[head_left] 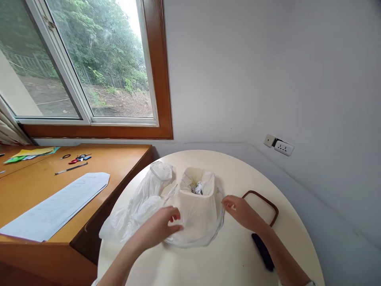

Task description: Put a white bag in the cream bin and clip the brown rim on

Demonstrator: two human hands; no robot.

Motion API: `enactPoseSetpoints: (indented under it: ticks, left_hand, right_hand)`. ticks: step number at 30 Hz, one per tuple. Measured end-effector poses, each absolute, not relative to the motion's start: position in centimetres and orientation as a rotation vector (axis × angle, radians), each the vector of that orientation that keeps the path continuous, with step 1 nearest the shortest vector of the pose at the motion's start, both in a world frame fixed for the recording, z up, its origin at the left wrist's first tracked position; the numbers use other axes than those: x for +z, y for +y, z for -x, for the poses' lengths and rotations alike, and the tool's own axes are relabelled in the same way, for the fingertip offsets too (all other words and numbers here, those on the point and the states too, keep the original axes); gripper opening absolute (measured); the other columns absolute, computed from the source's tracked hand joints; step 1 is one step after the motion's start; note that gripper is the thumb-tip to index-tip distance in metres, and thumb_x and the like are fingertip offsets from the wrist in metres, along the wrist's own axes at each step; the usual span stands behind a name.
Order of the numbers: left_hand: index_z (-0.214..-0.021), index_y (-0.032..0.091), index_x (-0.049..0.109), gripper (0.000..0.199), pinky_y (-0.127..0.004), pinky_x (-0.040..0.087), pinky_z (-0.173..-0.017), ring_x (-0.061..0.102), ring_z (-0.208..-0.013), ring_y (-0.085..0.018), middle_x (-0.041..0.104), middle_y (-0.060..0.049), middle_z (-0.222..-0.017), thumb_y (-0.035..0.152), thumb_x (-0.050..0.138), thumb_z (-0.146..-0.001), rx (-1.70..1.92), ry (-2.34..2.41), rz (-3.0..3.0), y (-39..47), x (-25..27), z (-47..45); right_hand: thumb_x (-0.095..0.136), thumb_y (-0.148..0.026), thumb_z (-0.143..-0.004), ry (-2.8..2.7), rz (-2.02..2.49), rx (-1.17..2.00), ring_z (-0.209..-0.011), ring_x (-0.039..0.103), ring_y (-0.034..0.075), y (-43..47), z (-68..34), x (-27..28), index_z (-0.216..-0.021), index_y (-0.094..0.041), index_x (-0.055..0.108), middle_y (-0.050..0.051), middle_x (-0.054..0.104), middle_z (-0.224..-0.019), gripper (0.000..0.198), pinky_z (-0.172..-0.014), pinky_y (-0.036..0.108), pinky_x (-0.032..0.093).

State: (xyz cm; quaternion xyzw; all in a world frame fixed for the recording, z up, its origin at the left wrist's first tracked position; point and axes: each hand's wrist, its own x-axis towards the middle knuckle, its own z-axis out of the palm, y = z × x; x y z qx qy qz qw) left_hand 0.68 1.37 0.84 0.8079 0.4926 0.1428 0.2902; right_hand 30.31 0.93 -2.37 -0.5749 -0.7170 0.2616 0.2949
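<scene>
Broadly, the background is filled by a plain pale grey wall (223,79), into which a sliding window with a brown wooden surround (163,79) is set. Below the window, an orange-brown wooden desk (125,159) is placed beside a round cream-white table (229,258). Across the desk, a stack of long white paper sheets (59,206) is spread. On the table, a crumpled translucent white plastic bag (131,218) is laid to the left of an upright cream-coloured bin with a squarish mouth (198,216), by which the middle of the table is occupied; clear film is gathered about its base. The left hand (163,222) is held before the bin's near left side, thumb and fingers parted, nothing seen between them. The right hand (239,208) is held at the bin's right, fingers bent beside the film; whether any is pinched cannot be told. Beyond that forearm, a thin brown rounded frame (264,198) is partly hidden; nearer, a dark elongated object (262,252) is seen. Inside the bin, small crumpled scraps (197,188) are held.
</scene>
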Motion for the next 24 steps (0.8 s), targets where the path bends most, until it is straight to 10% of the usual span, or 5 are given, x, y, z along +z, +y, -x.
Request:
enactPoseSetpoints:
  ticks: [4,10,24]
  left_hand:
    - [-0.104,0.023,0.052,0.031,-0.035,0.040,-0.092,0.052,-0.106,-0.021,0.056,-0.006,-0.111,0.041,0.054,-0.079,1.054,1.256,-2.121,3.0,3.6,-1.6]
    - [-0.128,0.032,0.041,0.047,-0.041,0.020,-0.108,0.013,-0.136,-0.023,0.019,0.000,-0.148,0.047,0.046,-0.084,1.083,1.076,-1.823,7.8,3.0,-4.9]
    - [-0.135,0.027,0.034,0.058,-0.040,0.028,-0.106,0.041,-0.124,-0.024,0.040,-0.001,-0.139,0.056,0.037,-0.085,1.310,0.715,-0.852,7.0,-1.7,-8.5]
  right_hand:
    - [0.047,-0.036,-0.081,-1.556,1.335,0.517,-0.101,0.054,0.021,3.8,-29.5,-0.8,-0.099,-0.023,0.058,0.007,0.059,-0.107,0.025,-0.084,0.035,0.044]
    - [0.059,-0.040,-0.075,-1.150,1.094,0.934,-0.133,0.024,0.019,7.8,-25.4,0.0,-0.130,-0.035,0.037,-0.002,0.030,-0.143,0.060,-0.108,0.040,0.021]
    - [0.025,-0.067,-0.081,-0.919,0.908,1.232,-0.107,0.057,0.022,8.2,-22.1,-4.1,-0.132,-0.033,0.036,-0.001,0.050,-0.130,0.062,-0.086,0.038,0.047]
